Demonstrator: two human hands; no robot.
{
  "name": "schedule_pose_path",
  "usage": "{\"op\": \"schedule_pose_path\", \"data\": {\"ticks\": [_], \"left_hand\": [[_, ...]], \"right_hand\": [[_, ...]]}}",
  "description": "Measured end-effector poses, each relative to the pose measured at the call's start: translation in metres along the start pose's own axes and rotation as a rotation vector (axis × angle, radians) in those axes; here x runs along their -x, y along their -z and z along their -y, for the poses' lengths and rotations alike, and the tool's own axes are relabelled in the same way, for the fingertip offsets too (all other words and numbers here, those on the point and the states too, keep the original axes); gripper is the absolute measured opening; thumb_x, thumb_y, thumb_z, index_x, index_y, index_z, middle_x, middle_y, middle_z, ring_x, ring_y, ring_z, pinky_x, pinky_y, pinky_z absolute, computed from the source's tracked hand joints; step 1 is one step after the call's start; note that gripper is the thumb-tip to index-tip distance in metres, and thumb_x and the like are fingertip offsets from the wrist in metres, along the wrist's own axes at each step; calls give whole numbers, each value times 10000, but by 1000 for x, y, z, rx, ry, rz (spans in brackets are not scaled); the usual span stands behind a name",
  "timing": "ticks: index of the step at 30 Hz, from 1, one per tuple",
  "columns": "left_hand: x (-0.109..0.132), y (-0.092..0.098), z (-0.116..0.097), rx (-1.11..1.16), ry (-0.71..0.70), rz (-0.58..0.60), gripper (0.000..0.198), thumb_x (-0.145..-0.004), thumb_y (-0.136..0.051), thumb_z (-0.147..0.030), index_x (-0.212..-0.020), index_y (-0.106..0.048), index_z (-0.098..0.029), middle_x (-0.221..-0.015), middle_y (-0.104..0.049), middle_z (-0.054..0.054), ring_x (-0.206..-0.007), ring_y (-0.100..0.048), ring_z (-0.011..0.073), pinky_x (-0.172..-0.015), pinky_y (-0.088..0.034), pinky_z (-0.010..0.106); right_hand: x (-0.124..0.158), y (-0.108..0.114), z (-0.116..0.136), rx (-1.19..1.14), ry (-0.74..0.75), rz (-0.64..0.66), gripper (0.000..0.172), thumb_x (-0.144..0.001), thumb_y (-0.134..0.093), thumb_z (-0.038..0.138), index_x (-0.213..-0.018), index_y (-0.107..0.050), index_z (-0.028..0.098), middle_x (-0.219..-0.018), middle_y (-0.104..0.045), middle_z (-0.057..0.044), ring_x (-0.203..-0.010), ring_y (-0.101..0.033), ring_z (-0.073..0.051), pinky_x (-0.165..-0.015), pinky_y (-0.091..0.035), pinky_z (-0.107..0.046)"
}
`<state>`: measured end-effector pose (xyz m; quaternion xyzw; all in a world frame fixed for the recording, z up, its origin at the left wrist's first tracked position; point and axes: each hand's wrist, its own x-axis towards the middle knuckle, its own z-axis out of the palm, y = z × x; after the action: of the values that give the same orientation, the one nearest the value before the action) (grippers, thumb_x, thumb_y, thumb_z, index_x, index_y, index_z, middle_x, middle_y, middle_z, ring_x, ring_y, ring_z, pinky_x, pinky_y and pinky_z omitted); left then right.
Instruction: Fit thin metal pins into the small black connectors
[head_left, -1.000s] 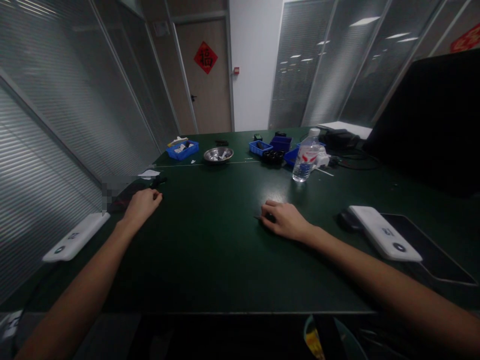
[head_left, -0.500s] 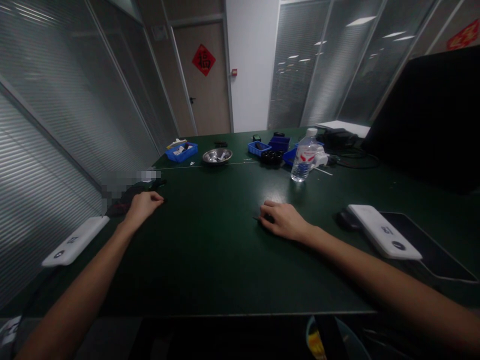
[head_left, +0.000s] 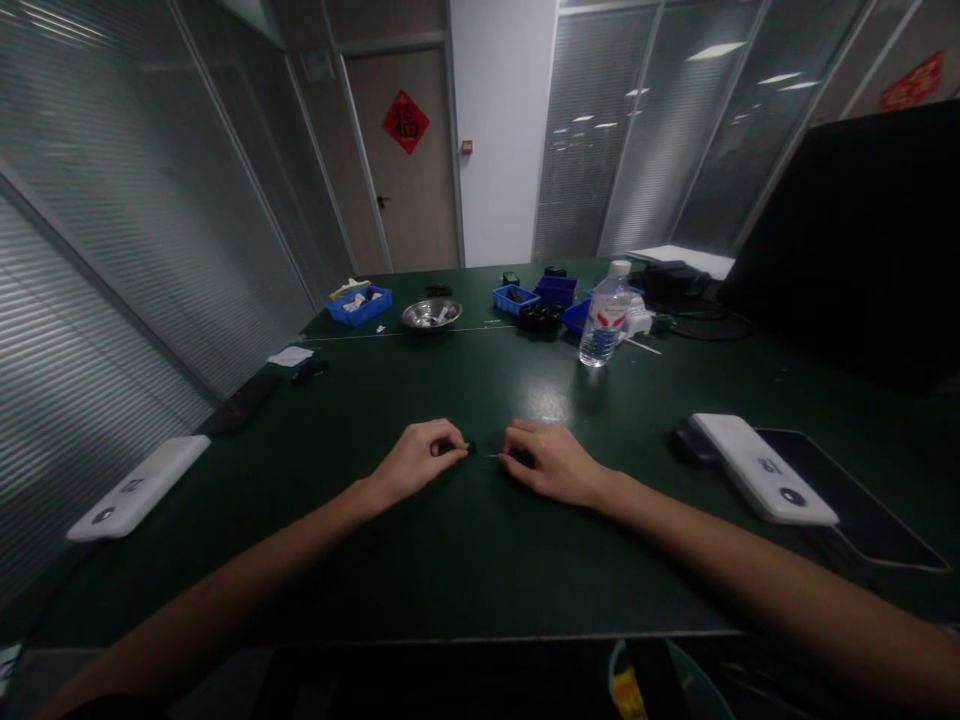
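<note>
My left hand (head_left: 417, 461) rests near the middle of the dark green table (head_left: 420, 560), its fingers pinched on a small black part (head_left: 470, 447). A hand's width to its right lies my right hand (head_left: 547, 462), fingers curled over a small dark tool with a thin metal tip (head_left: 495, 456) that points toward the black part. The two hands nearly meet; tip and part are a short gap apart.
White flat devices lie at the left edge (head_left: 135, 487) and at the right (head_left: 761, 467) beside a dark tablet (head_left: 847, 505). A water bottle (head_left: 602, 321), blue bins (head_left: 361, 303), a metal bowl (head_left: 431, 314) and cables stand at the far end. A black monitor (head_left: 855, 240) fills the right.
My left hand has moved from the table's left side to the middle and now pinches a small black part next to my right hand, which has barely shifted.
</note>
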<state>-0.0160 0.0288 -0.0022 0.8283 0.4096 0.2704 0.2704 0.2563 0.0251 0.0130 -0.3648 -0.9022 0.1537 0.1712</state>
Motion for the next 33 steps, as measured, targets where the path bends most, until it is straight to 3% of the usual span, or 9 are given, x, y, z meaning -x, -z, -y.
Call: {"op": "schedule_pose_path", "data": {"ticks": [6,14,20,26,33], "left_hand": [[7,2,-4,49,-36,47,120,-941,-702,-268,-1036,-761,-224,-1070,-758,31,-974,-688,192,-860,-511,328],[6,-1,-8,10,12,21,264,-911,-743,-333,-1157,-711,-243,-1107,-730,39,-973,-664,203,-754,-487,304],[6,0,-6,-46,-62,27,175,-944,-705,-328,-1099,-757,-268,-1184,-684,56,-1136,-602,236,-911,-500,370],[5,1,-7,-48,-84,62,191,-955,-691,-330,-1124,-751,-264,-1147,-685,63,-1119,-605,238,-986,-480,410],[6,1,-9,-56,-96,79,210,-964,-679,-305,-1163,-733,-260,-1135,-685,61,-1093,-607,232,-961,-483,394]], "right_hand": [[-1,0,3,4,8,14,127,-994,-580,291,-1024,-653,192,-1004,-656,-44,-801,-607,-159,-697,-430,-273],[0,1,6,28,5,34,126,-994,-580,294,-1031,-656,201,-1003,-655,-40,-790,-607,-155,-680,-421,-265],[0,-1,5,23,14,23,128,-995,-578,302,-1017,-650,199,-999,-659,-37,-779,-608,-152,-680,-419,-266],[0,-5,2,36,17,16,124,-989,-585,303,-1026,-649,203,-1003,-662,-37,-774,-606,-153,-676,-409,-269],[-1,-4,2,25,24,14,118,-990,-582,295,-1024,-647,203,-998,-665,-35,-794,-618,-158,-703,-423,-273]]}}
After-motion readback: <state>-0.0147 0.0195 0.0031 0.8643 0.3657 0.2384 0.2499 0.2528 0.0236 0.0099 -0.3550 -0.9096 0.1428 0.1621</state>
